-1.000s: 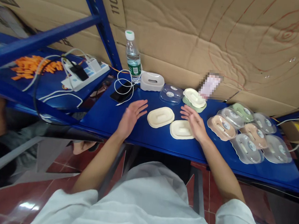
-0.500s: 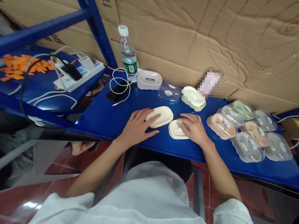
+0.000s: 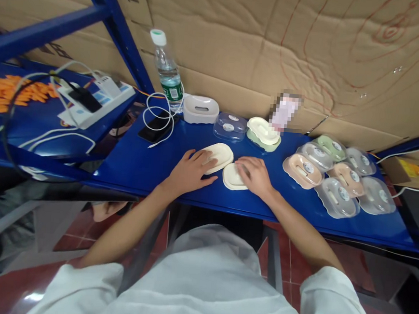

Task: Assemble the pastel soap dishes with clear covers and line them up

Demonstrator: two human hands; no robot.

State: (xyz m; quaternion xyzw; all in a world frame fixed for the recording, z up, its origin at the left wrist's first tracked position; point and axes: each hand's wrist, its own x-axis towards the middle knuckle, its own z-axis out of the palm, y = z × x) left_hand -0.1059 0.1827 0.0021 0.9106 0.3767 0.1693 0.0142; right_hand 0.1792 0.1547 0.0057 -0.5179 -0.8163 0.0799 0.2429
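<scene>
Two cream oval soap-dish parts lie side by side on the blue shelf (image 3: pixel 147 166). My left hand (image 3: pixel 190 172) rests palm down on the left cream part (image 3: pixel 220 155), its fingers spread over the near edge. My right hand (image 3: pixel 254 175) lies flat on the right cream part (image 3: pixel 230 177), fingers stretched across its top. Neither part is lifted off the shelf.
Behind are a white dish (image 3: pixel 200 109), a clear lid (image 3: pixel 229 126) and a cream-on-green dish (image 3: pixel 264 133). To the right sit several lidded soap dishes (image 3: pixel 337 174). A water bottle (image 3: pixel 167 73), phone with cable (image 3: pixel 156 125) and power strip (image 3: pixel 94 98) stand left; cardboard behind.
Both hands came down from hovering beside the cream parts and now lie flat on them. The view has shifted a little to the right.
</scene>
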